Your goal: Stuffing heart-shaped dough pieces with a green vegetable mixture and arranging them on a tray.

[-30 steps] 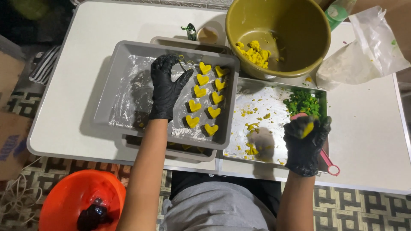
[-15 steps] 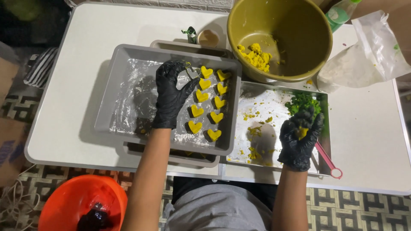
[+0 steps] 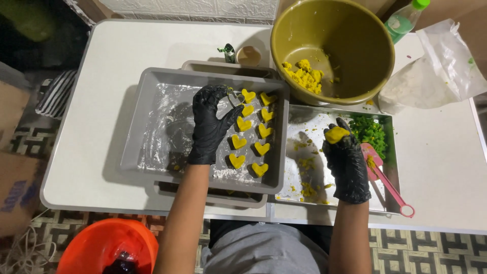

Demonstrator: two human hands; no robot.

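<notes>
Nearest, on the floor at the left, an orange bucket (image 3: pixel 104 248) holds a dark bottle, and brown cardboard boxes (image 3: pixel 15 167) stand further left beside the white table (image 3: pixel 127 45). On the table's near edge sits a grey tray (image 3: pixel 152 122) dusted with white flour, with two rows of yellow heart-shaped dough pieces (image 3: pixel 251 134) along its right side. The left hand (image 3: pixel 210 124), in a black glove, hovers over this tray with fingers curled around a small metal cutter (image 3: pixel 234 98). To the right lies a shiny metal tray (image 3: pixel 309 127) scattered with yellow crumbs, a heap of chopped green herbs (image 3: pixel 371 133) at its far right corner and a pink spatula (image 3: pixel 386 178) along its right side. The right hand (image 3: pixel 347 162), also gloved, is closed around a lump of yellow dough (image 3: pixel 336 134) above that tray. Further back, a large olive bowl (image 3: pixel 355 45) holds more yellow dough on its left side. At the far right lie a clear plastic bag (image 3: pixel 436 71) of white flour and a green-capped bottle (image 3: pixel 403 20). A small cup (image 3: pixel 248 55) stands left of the bowl.
</notes>
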